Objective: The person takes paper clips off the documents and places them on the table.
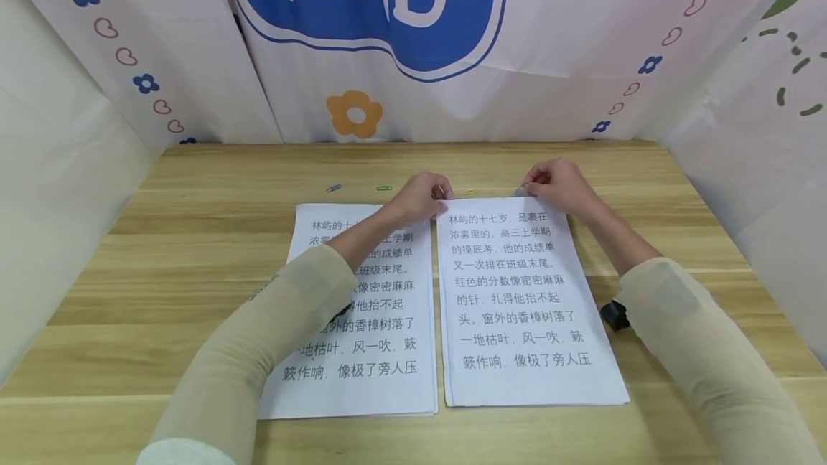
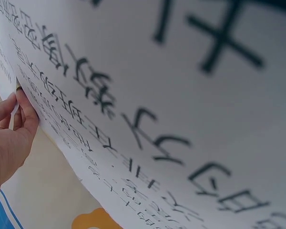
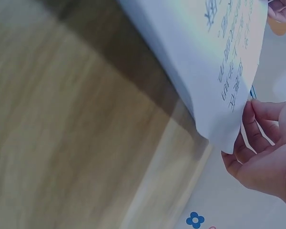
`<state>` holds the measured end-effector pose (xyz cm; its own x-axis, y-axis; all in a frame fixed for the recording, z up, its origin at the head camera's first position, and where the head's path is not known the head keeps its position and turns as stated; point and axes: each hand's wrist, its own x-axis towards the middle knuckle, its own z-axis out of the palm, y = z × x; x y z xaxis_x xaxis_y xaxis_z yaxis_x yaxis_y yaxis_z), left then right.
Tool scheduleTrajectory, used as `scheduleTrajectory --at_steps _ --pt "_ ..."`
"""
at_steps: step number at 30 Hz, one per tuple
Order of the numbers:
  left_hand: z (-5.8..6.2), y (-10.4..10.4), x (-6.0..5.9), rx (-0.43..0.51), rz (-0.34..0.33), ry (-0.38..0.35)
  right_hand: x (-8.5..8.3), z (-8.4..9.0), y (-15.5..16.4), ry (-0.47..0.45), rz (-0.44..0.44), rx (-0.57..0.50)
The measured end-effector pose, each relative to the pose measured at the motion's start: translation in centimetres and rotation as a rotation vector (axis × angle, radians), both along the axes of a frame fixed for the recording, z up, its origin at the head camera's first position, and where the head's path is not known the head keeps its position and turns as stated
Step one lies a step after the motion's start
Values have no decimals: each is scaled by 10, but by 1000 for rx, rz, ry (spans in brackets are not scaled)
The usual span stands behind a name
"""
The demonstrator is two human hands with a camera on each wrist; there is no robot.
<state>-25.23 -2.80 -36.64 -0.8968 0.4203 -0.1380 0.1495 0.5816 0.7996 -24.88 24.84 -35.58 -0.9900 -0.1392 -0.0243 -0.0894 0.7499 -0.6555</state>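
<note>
Head view: we've got the right stack [image 1: 526, 307] pinched at its top corners, left hand [image 1: 420, 196] and right hand [image 1: 558, 181] fingers both grasping its edge.

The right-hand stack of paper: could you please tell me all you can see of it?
The right stack is white sheets printed with large black Chinese text, lying flat on the wooden table beside a like stack. Both hands pinch its far edge: the left hand at the left corner, the right hand near the right corner.
</note>
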Motion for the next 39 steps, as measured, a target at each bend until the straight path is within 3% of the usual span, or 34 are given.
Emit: scheduleTrajectory --at_steps 17,39 --pt "0 0 0 -21 -2 -1 -10 -5 -11 -25 -91 -33" --pt "1 1 0 -33 -6 11 -14 -7 -16 -58 -98 67"
